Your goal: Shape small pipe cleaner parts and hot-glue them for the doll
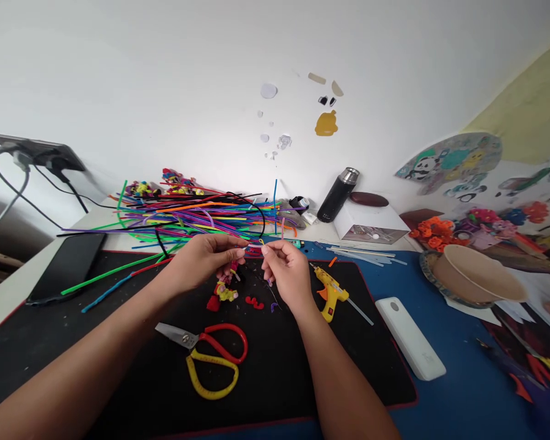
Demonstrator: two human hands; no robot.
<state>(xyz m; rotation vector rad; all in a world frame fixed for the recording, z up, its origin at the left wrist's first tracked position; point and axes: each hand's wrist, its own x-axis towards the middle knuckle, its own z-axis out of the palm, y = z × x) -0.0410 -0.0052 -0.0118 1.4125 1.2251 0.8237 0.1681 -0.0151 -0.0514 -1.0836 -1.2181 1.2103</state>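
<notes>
My left hand (211, 260) and my right hand (285, 269) meet over the upper part of the black mat (275, 379). Fingertips of both pinch a thin, pale purple piece (255, 245), with a small yellow loop (261, 241) at the right fingertips. Below them lie a red and yellow fuzzy figure (225, 292), a curled red piece (255, 302) and a small purple piece (275, 307). Scissors (197, 348) with one red and one yellow handle lie open nearer me. A yellow glue gun (332, 294) rests right of my right hand.
Colourful pipe cleaners (201, 214) are heaped behind my hands. A phone (68, 266) lies left. Behind right stand a black flask (338, 195) and a white box (369, 223). A white power bank (410, 338), glue sticks (366, 253) and a bowl (481, 275) are at the right.
</notes>
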